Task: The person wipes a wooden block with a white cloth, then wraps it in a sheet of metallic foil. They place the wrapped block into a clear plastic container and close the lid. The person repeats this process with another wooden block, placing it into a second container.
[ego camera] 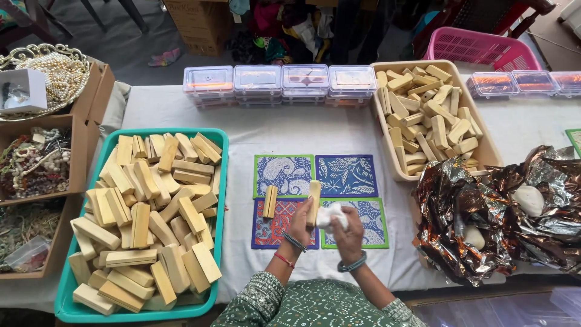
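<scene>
white cloth covers the counter (200, 109), with four patterned mats (345, 175) laid out in a square at its middle. your left hand (301, 223) is closed around the lower end of a pale wooden block (313, 200), holding it upright over the mats. your right hand (349, 233) is bunched around a white cloth wad (331, 215) pressed against the block's side. a second block (270, 201) lies loose on the mats just beside the left hand.

risks noted:
- your grip sits low on the block; a hard rub from the wad could lever it out of your fingers and onto the loose block beside it.
- the teal tray (63, 306) at your left is heaped above its rim; a bump from your elbow could send blocks off the counter edge.
- crumpled foil (460, 200) at your right overhangs the near edge with pale lumps resting in it; a sleeve catching it could drag it off.
- the beige tub (387, 154) is equally full, though well apart from your hands.
</scene>
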